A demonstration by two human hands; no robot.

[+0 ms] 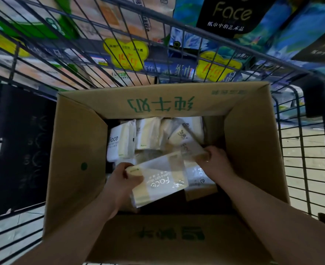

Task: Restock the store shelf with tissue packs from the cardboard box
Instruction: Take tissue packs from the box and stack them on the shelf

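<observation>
nearest the lens: near flap [167, 241] of the cardboard box [77, 150], folded outward, green print upside down. just beyond it, two bare forearms reaching down into the open box from the lower corners.

left hand [122, 180]: fingers [126, 166] curled round one short end of a tissue pack [161, 178], thumb pressed on its upper face. held clear of the packs below, tilted, roughly at the middle of the box; white and pale yellow wrapper marked "face".

right hand [215, 159]: fingers [207, 152] clamped on the near end of a second pack [188, 146], slanting up and away toward the far wall of the box, one corner just beside the first pack.

inside the box: a row of standing packs [148, 134] against the far end, a white pack marked "face" [117, 144] at the left of that row, and a flat pack [200, 175] lying under the right wrist. far flap upright, large green characters on its inner face.

surroundings: box seated in a wire cart [301, 159], grid sides rising all round. beyond the cart's front, the store shelf [100, 25] lined with large wrapped bundles, among them a black "face" bundle [230, 14] at upper right. two yellow price tags [126, 54] on the shelf edge, well apart. pale floor [314, 150] at the right, seen through the cart wires; dark panel [20, 140] at the left.
</observation>
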